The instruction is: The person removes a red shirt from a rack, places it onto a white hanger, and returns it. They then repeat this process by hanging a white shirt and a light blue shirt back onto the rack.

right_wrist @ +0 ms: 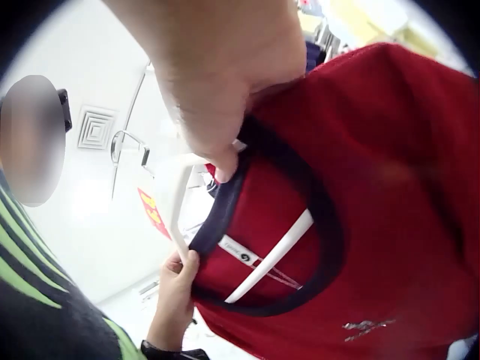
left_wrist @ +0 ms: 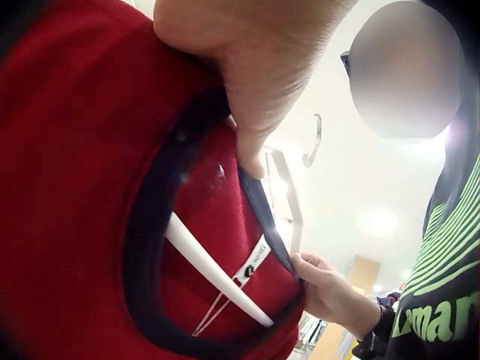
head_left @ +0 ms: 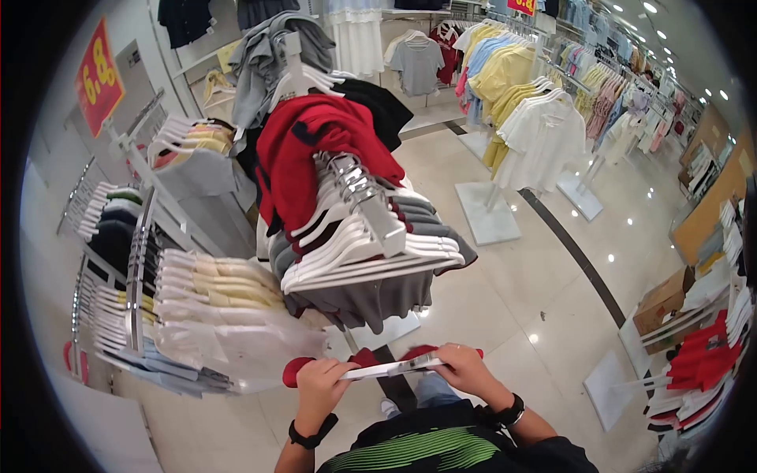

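The metal rack (head_left: pixel 382 225) is the landmark here. On the person's side of this rack, apart from its bar, is a red shirt (right_wrist: pixel 405 187) with a navy collar (right_wrist: pixel 330 225), on a white hanger (right_wrist: pixel 270 256). The left hand (head_left: pixel 319 385) and the right hand (head_left: pixel 471 369) both hold it at the neck, one at each shoulder. Each hand is closed in a pinch, with the thumb on the collar; how the fingers lie below, I cannot tell. Inside the neck is a white label (right_wrist: pixel 236 250). Grey shirts (head_left: pixel 355 303) hang on the rack, and a red garment (head_left: pixel 323 130) lies over them. Pale garments (head_left: pixel 229 339) hang left of the rack; a white shirt (head_left: pixel 544 138) hangs right of it.
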Available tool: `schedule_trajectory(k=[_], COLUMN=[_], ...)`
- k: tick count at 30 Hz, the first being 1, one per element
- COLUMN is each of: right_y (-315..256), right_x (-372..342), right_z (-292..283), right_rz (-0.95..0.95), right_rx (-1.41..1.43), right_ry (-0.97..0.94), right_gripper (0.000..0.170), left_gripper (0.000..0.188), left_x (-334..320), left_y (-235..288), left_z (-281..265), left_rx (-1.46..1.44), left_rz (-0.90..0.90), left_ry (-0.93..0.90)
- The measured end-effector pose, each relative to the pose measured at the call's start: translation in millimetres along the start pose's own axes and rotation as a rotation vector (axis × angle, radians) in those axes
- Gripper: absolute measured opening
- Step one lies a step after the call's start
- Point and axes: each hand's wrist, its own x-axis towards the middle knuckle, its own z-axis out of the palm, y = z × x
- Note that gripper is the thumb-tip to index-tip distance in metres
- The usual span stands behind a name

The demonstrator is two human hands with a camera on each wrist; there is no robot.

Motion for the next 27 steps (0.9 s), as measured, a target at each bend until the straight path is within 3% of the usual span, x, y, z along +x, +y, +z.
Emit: schedule_trajectory(k=[1, 4, 5, 6, 8, 10, 12, 14, 15, 16, 18, 19, 20, 24, 27], right_y=[7, 34, 50, 64, 78, 98, 116, 130, 136, 141, 148, 153, 158, 170, 191], right_x=[8, 5, 0, -6, -15, -31, -40, -38, -32, -24, -9, 1, 10, 42, 51], right_z=[-7, -36, -47, -62, -96, -125, -148, -161, -165, -168, -171, -173, -176, -191, -192], right_rz=[0.102, 0.258, 0.237, 0.247, 0.347, 0.463, 0.547, 0.62, 0.613, 0.591, 0.563, 0.52, 0.474, 0.546, 0.403], right_rx=[0.048, 0.195, 0.124, 0.093, 0.059, -0.021, -0.176, -0.216, -0.214, -0.261, -0.306, -0.331, -0.355, -0.224, -0.27], right_ry=[0.023, 0.05, 0.104, 0.126, 0.209, 0.303, 0.358, 0.416, 0.408, 0.4, 0.379, 0.35, 0.321, 0.215, 0.179], right_gripper=[0.018, 0.015, 0.015, 0.017, 0.015, 0.015, 0.017, 0.018, 0.018, 0.018, 0.018, 0.017, 0.017, 0.018, 0.018], left_gripper=[0.021, 0.031, 0.055, 0.055, 0.076, 0.09, 0.087, 0.087, 0.08, 0.065, 0.08, 0.078, 0.063, 0.058, 0.053], left_x=[13, 50, 58, 67, 91, 128, 152, 157, 167, 175, 162, 161, 147, 135, 118], left_y=[-4, -1, -3, -9, -22, -26, -39, -71, -62, -46, -64, -51, -58, -61, -57], left_z=[4, 22, 24, 27, 32, 30, 43, 64, 61, 56, 61, 57, 65, 80, 88], left_rx=[-0.038, -0.119, -0.084, -0.069, 0.011, 0.146, 0.108, -0.152, 0.019, 0.028, -0.05, -0.092, 0.005, 0.055, 0.095], left_rz=[-0.014, -0.021, -0.043, -0.047, -0.071, -0.115, -0.129, -0.218, -0.177, -0.258, -0.532, -0.679, -0.364, -0.432, -0.494], left_ry=[-0.055, -0.076, -0.077, -0.083, 0.256, 0.324, 0.334, 0.21, 0.219, 0.177, 0.03, -0.006, 0.145, 0.195, 0.245])
